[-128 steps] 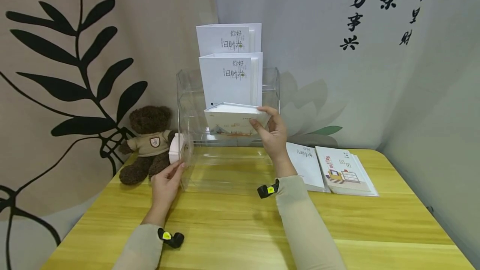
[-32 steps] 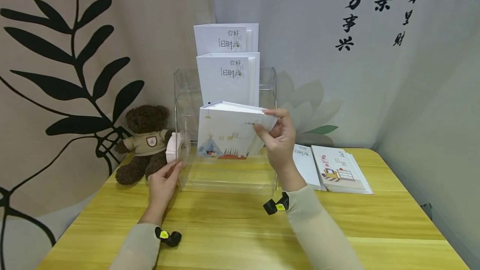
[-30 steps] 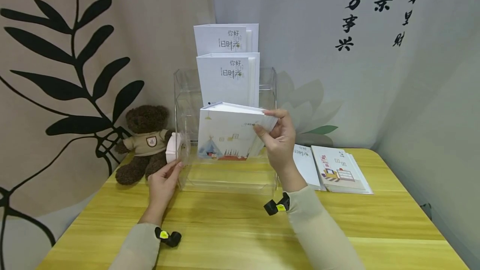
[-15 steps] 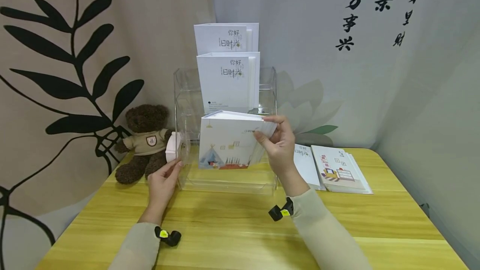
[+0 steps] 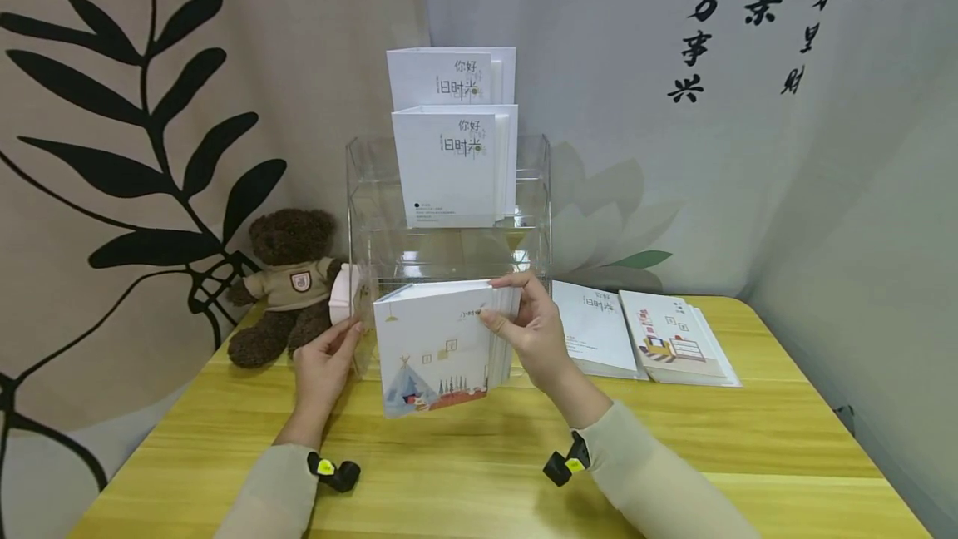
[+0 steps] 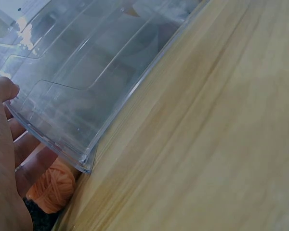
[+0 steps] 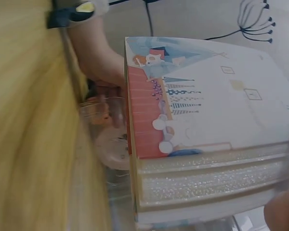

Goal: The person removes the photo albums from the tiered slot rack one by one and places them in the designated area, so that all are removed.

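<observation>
One book (image 5: 430, 348), right grip (image 5: 527, 327) tight on it — left grip (image 5: 323, 364) seemingly on rack (image 6: 103, 62), fingers (image 6: 33, 168) half-hidden.

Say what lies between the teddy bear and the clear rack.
A pale pink object, in the head view; the left wrist view shows orange yarn beside the rack.
</observation>
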`<state>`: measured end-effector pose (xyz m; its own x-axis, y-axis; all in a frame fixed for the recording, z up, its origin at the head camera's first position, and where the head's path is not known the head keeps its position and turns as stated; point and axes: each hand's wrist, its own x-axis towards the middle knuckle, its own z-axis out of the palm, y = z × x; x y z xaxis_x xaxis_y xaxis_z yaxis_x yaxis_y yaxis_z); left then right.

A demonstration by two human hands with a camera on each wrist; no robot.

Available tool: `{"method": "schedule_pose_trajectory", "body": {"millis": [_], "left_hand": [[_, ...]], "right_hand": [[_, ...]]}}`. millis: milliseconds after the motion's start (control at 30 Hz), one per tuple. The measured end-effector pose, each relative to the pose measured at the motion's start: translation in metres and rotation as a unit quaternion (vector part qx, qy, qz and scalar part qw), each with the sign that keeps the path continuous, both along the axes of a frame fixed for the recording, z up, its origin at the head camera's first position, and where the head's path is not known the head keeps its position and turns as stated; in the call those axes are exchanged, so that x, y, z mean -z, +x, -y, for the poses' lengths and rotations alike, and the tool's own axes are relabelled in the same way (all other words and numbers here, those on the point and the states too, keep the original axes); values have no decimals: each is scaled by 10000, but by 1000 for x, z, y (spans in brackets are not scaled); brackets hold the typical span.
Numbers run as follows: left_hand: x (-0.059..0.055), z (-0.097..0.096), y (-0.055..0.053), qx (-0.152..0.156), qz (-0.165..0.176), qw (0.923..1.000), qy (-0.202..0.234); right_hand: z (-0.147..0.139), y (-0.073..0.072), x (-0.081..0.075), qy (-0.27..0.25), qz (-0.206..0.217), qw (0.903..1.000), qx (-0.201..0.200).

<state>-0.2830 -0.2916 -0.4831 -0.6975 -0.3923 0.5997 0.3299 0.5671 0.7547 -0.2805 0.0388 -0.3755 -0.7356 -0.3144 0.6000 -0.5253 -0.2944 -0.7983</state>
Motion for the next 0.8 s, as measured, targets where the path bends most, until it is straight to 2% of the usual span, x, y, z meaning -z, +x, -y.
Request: {"method": "schedule_pose_trajectory", "body": {"millis": [167,367,467,567,800], "left_hand": [[0,0,0,1,-40,10000,-15],[0,0,0,-75,39,9999,-83],[0,0,-1,-74,62,9999,-98],[0,1,-1,-101,76,9999,-74],[0,0,1,-168,204,9996,-78]], "right_hand": [[-2,5,16,240,-86,9995,-163],[-3,11,46,528,-262,9975,-384],[-4,14,58,500,-436,9969,-413],[-3,15,65,379,-684,9958,-480],[-1,12,68,261,-1394,9880,-609]]}}
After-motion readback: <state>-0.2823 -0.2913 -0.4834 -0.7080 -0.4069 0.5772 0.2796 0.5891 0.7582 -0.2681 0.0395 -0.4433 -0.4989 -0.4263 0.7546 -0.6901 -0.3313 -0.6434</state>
